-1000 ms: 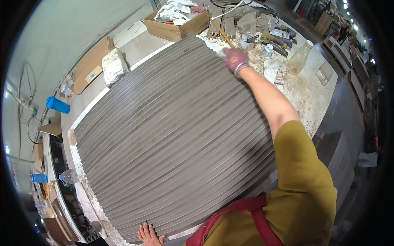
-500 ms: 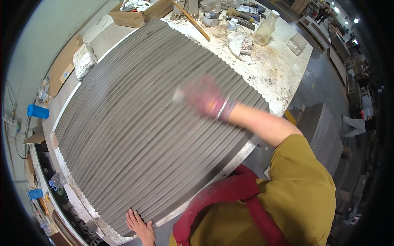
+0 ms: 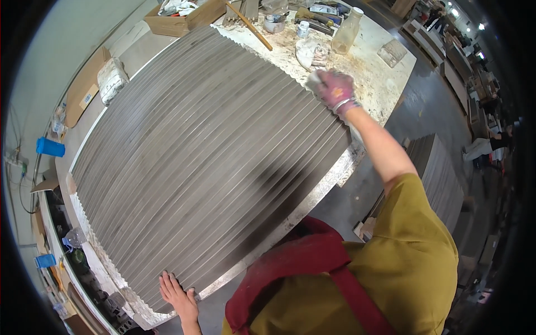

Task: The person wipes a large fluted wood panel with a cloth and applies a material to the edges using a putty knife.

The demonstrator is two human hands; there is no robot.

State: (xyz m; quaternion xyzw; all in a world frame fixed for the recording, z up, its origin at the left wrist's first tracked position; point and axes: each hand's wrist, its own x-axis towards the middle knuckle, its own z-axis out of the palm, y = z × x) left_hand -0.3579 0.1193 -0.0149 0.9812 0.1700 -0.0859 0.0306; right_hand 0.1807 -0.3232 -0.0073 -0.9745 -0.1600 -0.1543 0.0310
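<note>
A large grey-brown panel with lengthwise ridges (image 3: 212, 162) lies on the worktable. My bare left hand (image 3: 178, 293) rests open on its near-left corner, fingers stretched out flat. My right hand (image 3: 336, 89), in a pinkish-purple glove, is at the panel's far right edge, its fingers closed round a pale grey pad or cloth (image 3: 314, 80). Motion blurs that piece, so its exact kind is hard to tell. My right arm is stretched away from my body.
On the stained white tabletop (image 3: 368, 78) beyond the panel are a cloudy bottle (image 3: 347, 32), small jars (image 3: 302, 29), a wooden stick (image 3: 249, 26) and a crumpled rag (image 3: 312, 54). A wooden box (image 3: 187, 21) and a whitish wrapped block (image 3: 113, 80) border the panel's far left.
My right hand has swept across the ridges, away and to the right, from mid-panel to the far right edge with the pale piece. My left hand stays at its corner.
</note>
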